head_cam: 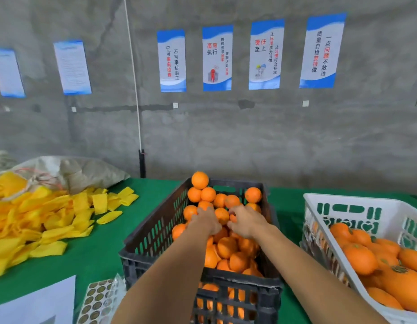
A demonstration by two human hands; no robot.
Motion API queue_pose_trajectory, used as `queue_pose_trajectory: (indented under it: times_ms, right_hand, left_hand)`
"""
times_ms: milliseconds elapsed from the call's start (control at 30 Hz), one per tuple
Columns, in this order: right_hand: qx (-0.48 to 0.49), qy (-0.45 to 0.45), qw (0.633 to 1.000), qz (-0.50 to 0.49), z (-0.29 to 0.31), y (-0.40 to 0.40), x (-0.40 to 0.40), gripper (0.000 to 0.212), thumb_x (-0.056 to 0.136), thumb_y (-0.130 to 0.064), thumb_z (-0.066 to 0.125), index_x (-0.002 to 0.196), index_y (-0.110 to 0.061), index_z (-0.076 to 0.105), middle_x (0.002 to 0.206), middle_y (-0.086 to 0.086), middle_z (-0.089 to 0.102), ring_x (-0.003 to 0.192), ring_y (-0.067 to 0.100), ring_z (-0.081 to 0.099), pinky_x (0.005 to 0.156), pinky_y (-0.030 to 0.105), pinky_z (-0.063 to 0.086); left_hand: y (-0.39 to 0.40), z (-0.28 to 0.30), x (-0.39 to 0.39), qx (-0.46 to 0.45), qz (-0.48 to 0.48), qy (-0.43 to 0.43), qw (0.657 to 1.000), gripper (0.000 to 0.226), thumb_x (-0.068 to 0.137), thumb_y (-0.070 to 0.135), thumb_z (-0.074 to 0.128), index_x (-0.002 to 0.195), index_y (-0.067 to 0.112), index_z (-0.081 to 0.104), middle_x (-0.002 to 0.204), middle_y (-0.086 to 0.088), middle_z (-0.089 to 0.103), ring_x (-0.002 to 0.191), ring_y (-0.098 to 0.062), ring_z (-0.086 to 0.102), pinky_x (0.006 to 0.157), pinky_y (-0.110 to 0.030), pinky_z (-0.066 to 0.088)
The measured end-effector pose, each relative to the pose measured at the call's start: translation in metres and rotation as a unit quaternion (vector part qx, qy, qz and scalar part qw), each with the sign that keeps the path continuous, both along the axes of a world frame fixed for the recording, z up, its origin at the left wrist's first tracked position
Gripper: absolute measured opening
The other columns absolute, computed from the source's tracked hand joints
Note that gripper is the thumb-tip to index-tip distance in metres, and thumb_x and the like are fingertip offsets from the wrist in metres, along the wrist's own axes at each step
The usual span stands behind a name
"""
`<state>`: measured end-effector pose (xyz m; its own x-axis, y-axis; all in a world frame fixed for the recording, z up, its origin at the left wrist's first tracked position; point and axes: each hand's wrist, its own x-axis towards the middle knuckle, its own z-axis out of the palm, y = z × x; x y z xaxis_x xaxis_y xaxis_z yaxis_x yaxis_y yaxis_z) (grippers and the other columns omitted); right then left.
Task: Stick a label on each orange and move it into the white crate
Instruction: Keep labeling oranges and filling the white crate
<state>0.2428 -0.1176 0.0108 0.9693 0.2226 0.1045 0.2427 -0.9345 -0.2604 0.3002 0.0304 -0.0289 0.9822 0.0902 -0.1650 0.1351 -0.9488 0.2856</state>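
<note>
Head cam: your left hand (206,219) and right hand (246,220) are both down on the oranges (226,247) in the black crate (156,232), grip hidden, can't tell. White crate (343,202) sits right beside, part-filled.

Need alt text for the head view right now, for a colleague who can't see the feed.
Both hands, left hand and right hand, reach into the black crate of oranges on the green table. The white crate, partly filled, stands to its right; a label sheet and yellow foam sleeves lie left.
</note>
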Motion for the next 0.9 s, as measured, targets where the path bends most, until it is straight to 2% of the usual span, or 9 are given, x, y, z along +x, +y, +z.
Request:
queue_pose_trajectory:
  times_ms: [100,200,367,433,533,600,767,867,900]
  right_hand:
    - [-0.025,0.016,1.0,0.002,-0.011,-0.005,0.012,0.039,0.098,-0.036,0.059,0.13,-0.016,0.059,0.136,0.014,0.06,0.128,0.036,0.056,0.096,0.042,0.05]
    - [-0.022,0.01,1.0,0.006,-0.018,-0.008,0.018,0.036,0.099,-0.036,0.057,0.129,-0.017,0.059,0.136,0.012,0.059,0.126,0.035,0.055,0.096,0.042,0.05]
    - [0.004,0.012,1.0,0.012,-0.021,-0.009,0.021,0.024,0.097,-0.033,0.057,0.113,-0.018,0.065,0.122,0.009,0.064,0.114,0.034,0.06,0.091,0.043,0.054]
    - [0.018,0.015,1.0,0.017,-0.02,-0.009,0.02,0.02,0.097,-0.032,0.057,0.105,-0.018,0.068,0.116,0.009,0.066,0.109,0.033,0.062,0.089,0.045,0.056]
    - [0.019,0.02,0.999,0.016,-0.02,-0.008,0.019,0.02,0.098,-0.033,0.058,0.103,-0.017,0.069,0.114,0.009,0.066,0.107,0.032,0.062,0.088,0.043,0.055]
    - [0.021,0.024,0.999,0.014,-0.019,-0.009,0.019,0.02,0.098,-0.033,0.059,0.102,-0.016,0.068,0.113,0.009,0.065,0.107,0.032,0.062,0.086,0.042,0.054]
    - [0.03,0.037,0.999,0.005,-0.016,-0.011,0.013,0.017,0.099,-0.035,0.058,0.093,-0.019,0.062,0.108,0.008,0.064,0.104,0.03,0.062,0.085,0.04,0.054]
    - [0.041,0.039,0.998,0.002,-0.013,-0.011,0.008,0.018,0.098,-0.035,0.059,0.094,-0.018,0.064,0.107,0.008,0.065,0.104,0.03,0.062,0.08,0.037,0.051]
    - [0.043,0.038,0.998,0.003,-0.011,-0.01,0.005,0.019,0.098,-0.035,0.059,0.093,-0.018,0.065,0.105,0.008,0.066,0.102,0.03,0.063,0.078,0.037,0.051]
  left_hand:
    - [0.004,0.006,0.018,0.007,0.014,-0.011,1.0,0.092,0.099,0.037,0.065,0.164,0.02,0.002,0.171,-0.016,-0.005,0.152,-0.048,0.018,0.113,-0.06,0.037]
    - [0.008,0.009,0.042,-0.005,0.032,-0.019,0.999,0.108,0.096,0.051,0.066,0.164,0.013,-0.01,0.171,-0.016,-0.007,0.154,-0.047,0.012,0.119,-0.059,0.03]
    - [0.021,-0.007,0.078,0.01,0.033,-0.029,0.999,0.108,0.095,0.074,0.046,0.164,0.009,-0.006,0.171,-0.019,0.008,0.157,-0.043,-0.003,0.125,-0.059,0.015]
    - [0.026,-0.013,0.088,0.028,0.021,-0.03,0.999,0.105,0.096,0.075,0.04,0.164,0.012,-0.009,0.169,-0.022,0.015,0.157,-0.042,0.006,0.126,-0.057,0.012]
    - [0.031,-0.015,0.093,0.012,0.012,0.015,1.0,0.105,0.096,0.076,0.037,0.162,0.016,-0.017,0.164,-0.026,0.027,0.145,-0.045,0.036,0.12,-0.057,0.03]
    - [0.032,-0.013,0.091,0.005,0.01,0.01,1.0,0.103,0.095,0.076,0.038,0.164,0.016,-0.008,0.162,-0.024,0.031,0.143,-0.044,0.041,0.12,-0.058,0.03]
    - [0.032,0.015,0.072,0.058,-0.029,0.065,0.996,0.094,0.089,0.082,0.037,0.152,0.013,0.044,0.148,-0.017,0.052,0.127,-0.037,0.054,0.111,-0.054,0.041]
    - [0.033,0.031,0.045,0.122,-0.041,0.133,0.983,0.101,0.076,0.086,0.046,0.15,0.017,0.046,0.148,-0.012,0.054,0.11,-0.031,0.058,0.092,-0.043,0.043]
    - [0.034,0.033,0.035,0.126,-0.036,0.158,0.979,0.108,0.073,0.088,0.051,0.155,0.018,0.039,0.152,-0.012,0.049,0.115,-0.033,0.058,0.09,-0.044,0.042]
